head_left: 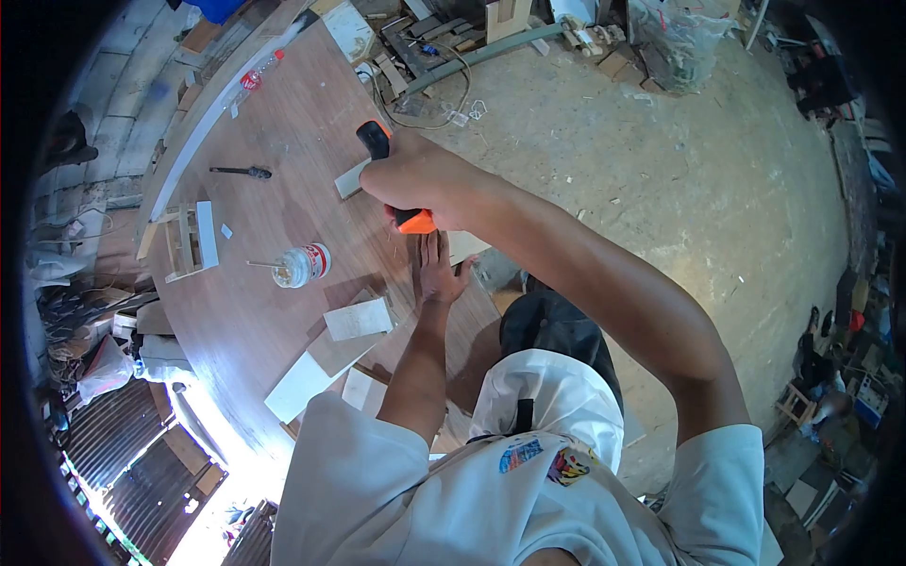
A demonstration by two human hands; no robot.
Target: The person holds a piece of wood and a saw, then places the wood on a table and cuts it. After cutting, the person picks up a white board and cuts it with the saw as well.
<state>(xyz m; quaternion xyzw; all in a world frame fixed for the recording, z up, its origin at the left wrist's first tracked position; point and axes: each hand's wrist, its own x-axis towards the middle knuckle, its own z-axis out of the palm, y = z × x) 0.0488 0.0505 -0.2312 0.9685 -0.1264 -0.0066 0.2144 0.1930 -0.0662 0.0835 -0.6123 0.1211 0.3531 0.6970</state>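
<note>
My right hand (411, 174) is closed around a tool with an orange-and-black handle (415, 222). The handle's black end (374, 140) juts out past my knuckles, and the rest of the tool is hidden under the hand. Just below it, my left hand (440, 274) lies flat with its fingers stretched out, its fingertips close to the handle. A pale board (466, 247) shows beside my left thumb at the table edge. Another pale wood piece (351, 179) pokes out at the far side of my right hand.
On the wooden table (283, 179) stand a jar (302, 265) with a stick in it, a small wooden frame (193, 241) and white blocks (359, 320). A dark slim tool (242, 172) and a red-labelled bottle (260, 71) lie farther off. Wood scraps (434, 47) litter the floor.
</note>
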